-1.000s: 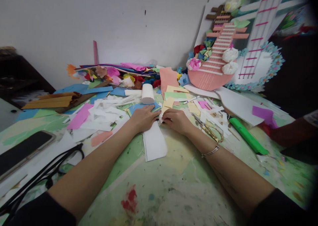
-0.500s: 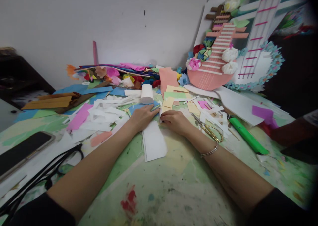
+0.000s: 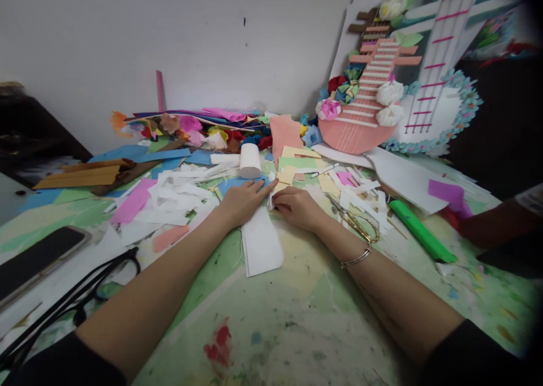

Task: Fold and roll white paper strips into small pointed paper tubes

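Fingers stretched out, my left hand (image 3: 245, 202) lies flat across the upper part of a white folded paper sheet (image 3: 263, 241), pressing it to the table. My right hand (image 3: 297, 206) is beside it, thumb and fingertips pinched at a small upright white paper piece (image 3: 271, 198); whether this belongs to the sheet I cannot tell. Blue paper (image 3: 237, 185) shows just beyond my left fingers. A white cylindrical roll (image 3: 250, 161) stands behind them. Gold-handled scissors (image 3: 360, 226) lie to the right of my right hand, near the wrist with a bangle.
White paper strips (image 3: 182, 199) are heaped on the left, with glasses (image 3: 106, 273) and a phone (image 3: 42, 258) nearer me. A green tube-like packet (image 3: 422, 230) lies on the right. Behind stand paper-craft instruments (image 3: 360, 131) and colourful paper flowers (image 3: 190, 124). Another person's arm (image 3: 496, 219) reaches in at far right.
My left fingers have shifted slightly right and straightened over the paper. My right hand stays pinched in almost the same place. The whole view has moved a little.
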{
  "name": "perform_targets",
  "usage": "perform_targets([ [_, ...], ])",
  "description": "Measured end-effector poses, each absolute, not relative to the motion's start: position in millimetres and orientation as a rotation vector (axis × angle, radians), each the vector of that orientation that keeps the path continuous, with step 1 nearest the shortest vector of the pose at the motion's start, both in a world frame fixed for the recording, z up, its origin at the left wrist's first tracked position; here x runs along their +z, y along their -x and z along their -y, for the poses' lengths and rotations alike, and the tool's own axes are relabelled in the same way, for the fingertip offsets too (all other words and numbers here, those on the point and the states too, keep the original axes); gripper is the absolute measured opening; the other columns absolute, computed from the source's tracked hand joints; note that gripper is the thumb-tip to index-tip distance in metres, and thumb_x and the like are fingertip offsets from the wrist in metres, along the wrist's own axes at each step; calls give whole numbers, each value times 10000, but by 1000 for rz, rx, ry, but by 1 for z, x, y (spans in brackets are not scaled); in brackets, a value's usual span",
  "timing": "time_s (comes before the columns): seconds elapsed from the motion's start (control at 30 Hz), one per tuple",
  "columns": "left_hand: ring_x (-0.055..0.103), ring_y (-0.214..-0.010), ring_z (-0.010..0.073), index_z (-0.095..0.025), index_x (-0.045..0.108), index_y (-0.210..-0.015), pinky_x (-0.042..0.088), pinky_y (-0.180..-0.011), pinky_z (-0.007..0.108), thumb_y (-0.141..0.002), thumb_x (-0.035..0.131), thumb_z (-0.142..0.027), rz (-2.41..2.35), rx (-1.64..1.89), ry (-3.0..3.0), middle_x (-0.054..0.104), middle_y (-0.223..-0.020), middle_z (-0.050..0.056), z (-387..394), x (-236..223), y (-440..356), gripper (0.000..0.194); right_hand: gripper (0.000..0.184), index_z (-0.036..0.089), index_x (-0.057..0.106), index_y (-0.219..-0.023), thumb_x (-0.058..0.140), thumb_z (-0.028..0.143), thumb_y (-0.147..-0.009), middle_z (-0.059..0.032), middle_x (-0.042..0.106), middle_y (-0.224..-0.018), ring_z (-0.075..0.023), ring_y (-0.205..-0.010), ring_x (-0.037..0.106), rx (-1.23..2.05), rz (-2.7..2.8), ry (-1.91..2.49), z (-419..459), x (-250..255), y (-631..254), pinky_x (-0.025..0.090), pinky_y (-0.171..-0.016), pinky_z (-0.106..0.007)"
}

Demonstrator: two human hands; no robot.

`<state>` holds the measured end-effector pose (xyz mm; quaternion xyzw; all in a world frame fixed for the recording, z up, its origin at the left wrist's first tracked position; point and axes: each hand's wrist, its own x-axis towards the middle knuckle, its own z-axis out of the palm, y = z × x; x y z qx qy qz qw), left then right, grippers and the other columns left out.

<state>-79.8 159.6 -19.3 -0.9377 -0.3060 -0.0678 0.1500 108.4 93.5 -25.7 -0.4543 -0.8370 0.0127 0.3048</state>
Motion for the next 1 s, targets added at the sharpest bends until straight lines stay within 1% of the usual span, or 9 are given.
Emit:
perform_targets([
  [0.13, 498, -1228, 303, -320, 410, -1428, 533, -680, 356, -948, 351, -176, 884, -157, 2710, 460, -1466, 61, -161, -19, 80, 504, 250, 161, 742, -838, 544, 22, -777, -85, 746, -949, -195, -929, 643, 47, 2238, 1150, -93, -24, -108, 505, -886, -350],
  [0.3, 475, -1256, 308, -329, 370, -1453, 535, -687, 365, -913, 366, -148, 892, -70, 2741, 432, -1500, 13, -162, -16, 80, 570, 275, 178, 754, -884, 529, 43, -800, -76, 749, -980, -188, -955, 649, 80, 2235, 1116, -94, -27, -109, 510, -894, -354],
  [0.4, 460, -1274, 307, -261, 303, -1492, 535, -699, 366, -901, 349, -123, 928, -42, 2741, 418, -1511, 40, -161, -15, 80, 609, 283, 178, 764, -884, 526, 45, -807, -72, 746, -995, -185, -971, 644, 99, 2234, 1106, -95, -29, -108, 512, -895, -341],
  [0.47, 456, -1279, 307, -221, 307, -1491, 533, -704, 364, -911, 331, -129, 939, -48, 2735, 418, -1511, 53, -161, -15, 80, 588, 289, 175, 768, -874, 522, 39, -806, -71, 746, -990, -185, -975, 642, 114, 2236, 1105, -95, -29, -108, 512, -896, -338],
  [0.57, 449, -1289, 301, -230, 348, -1469, 532, -724, 359, -937, 320, -166, 919, -66, 2735, 408, -1518, 34, -161, -16, 81, 537, 309, 188, 770, -852, 518, 21, -789, -62, 744, -982, -183, -965, 643, 135, 2243, 1111, -95, -28, -108, 511, -898, -347],
  [0.67, 462, -1281, 288, -237, 361, -1461, 527, -763, 361, -968, 300, -216, 910, -99, 2733, 422, -1509, 32, -161, -16, 82, 498, 317, 180, 770, -834, 536, -10, -736, -79, 732, -1003, -184, -969, 642, 159, 2247, 1109, -94, -26, -108, 508, -899, -347],
  [0.83, 463, -1297, 267, -207, 405, -1438, 486, -915, 378, -998, 291, -308, 913, -131, 2724, 468, -1475, 59, -161, -15, 77, 465, 315, 151, 768, -816, 544, -32, -691, -100, 723, -970, -187, -938, 641, 185, 2227, 1102, -94, -25, -107, 512, -881, -333],
  [0.9, 492, -1270, 267, -214, 440, -1413, 488, -905, 379, -999, 307, -324, 920, -126, 2717, 495, -1450, 68, -163, -12, 73, 448, 315, 145, 766, -810, 539, -35, -687, -100, 722, -954, -191, -935, 638, 188, 2218, 1098, -94, -26, -107, 510, -884, -332],
  [1.0, 532, -1210, 273, -236, 492, -1360, 506, -808, 365, -988, 349, -295, 915, -97, 2714, 558, -1384, 67, -169, -5, 67, 403, 302, 137, 762, -799, 543, -33, -677, -103, 721, -935, -203, -940, 635, 190, 2211, 1092, -95, -28, -107, 506, -883, -330],
])
